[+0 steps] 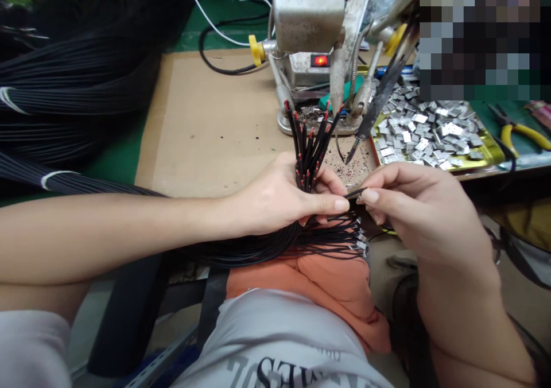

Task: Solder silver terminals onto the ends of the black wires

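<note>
The right hand (413, 210) is pinching a single black wire (355, 192) between thumb and forefinger, the other fingers curling loosely beneath. Its tips are nearly meeting the thumb of the left hand (279, 201), which is sitting just at nine o'clock of it. That left hand is closing around a bundle of black wires (307, 147), and the red-tipped ends are fanning upward toward twelve o'clock out of the fist. Below the fist, at about five o'clock, more strands are spreading sideways and ending in small pale connectors (359, 240), lying over an orange cloth (336, 284) on the person's lap. Moving outward, the hands are hovering at the near edge of a cardboard sheet (206, 124) that is covering the bench. At twelve o'clock of the hands a grey bench machine (307, 9) is standing with a red light (319, 61) glowing on its front and a yellow knob (256, 49) sticking out at its nine o'clock side. A dark pointed tool (379, 107) is slanting down beside it, its tip hanging near the wire ends without touching them. At two o'clock of the hands a shallow gold tray (495, 154) is holding a loose heap of small grey metal pieces (426, 132), piled thickly across it. Beyond the tray, at three o'clock of it, yellow-handled pliers (523, 132) are lying on the green surface. Far off at nine to ten o'clock a thick mass of long black cables (64, 89) is lying banded together.
</note>
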### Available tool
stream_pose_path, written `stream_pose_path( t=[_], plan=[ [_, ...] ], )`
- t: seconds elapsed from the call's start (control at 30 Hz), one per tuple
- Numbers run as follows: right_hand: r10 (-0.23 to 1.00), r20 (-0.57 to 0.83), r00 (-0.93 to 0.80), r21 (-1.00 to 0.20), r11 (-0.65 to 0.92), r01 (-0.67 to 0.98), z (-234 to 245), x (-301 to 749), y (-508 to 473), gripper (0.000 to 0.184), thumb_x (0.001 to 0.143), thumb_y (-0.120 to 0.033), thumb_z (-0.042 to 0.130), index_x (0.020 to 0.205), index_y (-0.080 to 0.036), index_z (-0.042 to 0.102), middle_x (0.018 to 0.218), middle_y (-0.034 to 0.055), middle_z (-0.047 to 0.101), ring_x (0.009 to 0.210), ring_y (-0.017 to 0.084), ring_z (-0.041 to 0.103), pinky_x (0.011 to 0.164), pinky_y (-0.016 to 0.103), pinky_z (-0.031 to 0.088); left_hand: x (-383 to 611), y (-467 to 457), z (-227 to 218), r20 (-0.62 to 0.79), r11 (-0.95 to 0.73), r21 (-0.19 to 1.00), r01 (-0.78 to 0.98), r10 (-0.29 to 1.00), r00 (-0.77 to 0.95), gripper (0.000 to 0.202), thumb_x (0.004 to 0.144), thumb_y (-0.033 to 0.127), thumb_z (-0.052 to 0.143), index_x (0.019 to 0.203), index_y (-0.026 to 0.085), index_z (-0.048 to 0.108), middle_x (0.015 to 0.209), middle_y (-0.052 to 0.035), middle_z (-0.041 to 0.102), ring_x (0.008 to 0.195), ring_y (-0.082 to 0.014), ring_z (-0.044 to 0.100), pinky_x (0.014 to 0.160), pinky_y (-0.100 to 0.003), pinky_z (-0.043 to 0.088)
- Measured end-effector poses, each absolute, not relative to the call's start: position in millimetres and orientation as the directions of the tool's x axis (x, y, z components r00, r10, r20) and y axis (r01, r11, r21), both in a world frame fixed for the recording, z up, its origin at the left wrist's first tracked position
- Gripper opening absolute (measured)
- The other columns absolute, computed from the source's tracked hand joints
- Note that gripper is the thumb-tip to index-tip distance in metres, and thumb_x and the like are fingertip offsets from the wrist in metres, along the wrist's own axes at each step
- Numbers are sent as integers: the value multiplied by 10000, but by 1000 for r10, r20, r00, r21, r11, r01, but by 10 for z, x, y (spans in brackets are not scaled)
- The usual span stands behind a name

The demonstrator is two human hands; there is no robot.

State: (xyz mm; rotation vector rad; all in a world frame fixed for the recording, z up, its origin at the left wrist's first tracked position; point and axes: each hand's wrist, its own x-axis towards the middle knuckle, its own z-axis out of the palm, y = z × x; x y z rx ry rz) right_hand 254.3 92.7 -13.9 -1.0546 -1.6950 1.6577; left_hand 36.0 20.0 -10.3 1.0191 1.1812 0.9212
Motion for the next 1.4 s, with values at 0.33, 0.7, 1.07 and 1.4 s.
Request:
stream_pose_path(
  t=[0.33,0.7,1.07,1.4],
  plan=[
    [940,135,-314,-951,212,226,-348,2433,796,63,925,-222,873,883,-261,846,796,6,775,689,165,687,628,297,569,400,191,-64,-348,359,928,-102,931,108,180,878,28,859,850,136,718,627,36,722,540,-95,700,463,-155,516],
    [947,24,-322,-999,32,19,-406,2320,911,282,904,-205,940,1041,-242,697,861,-12,822,765,194,863,768,323,767,418,312,-73,-388,372,912,-172,919,-67,193,903,-58,796,1046,65,834,589,26,739,438,-92,647,353,-162,442],
    [922,135,-364,-984,83,-155,-525,2251,939,186,941,-100,889,1029,-224,781,862,2,877,795,205,899,800,286,781,429,333,-47,-393,380,919,-103,906,-157,197,954,-14,696,1004,100,850,505,47,630,408,-91,561,348,-170,425],
    [925,168,-342,-978,114,-172,-525,2243,927,169,945,-123,911,1023,-230,806,864,-4,882,790,212,901,783,277,778,404,348,-59,-391,367,916,-159,907,-155,199,938,-27,705,941,121,837,541,31,674,406,-88,563,342,-178,416]
  ],
)
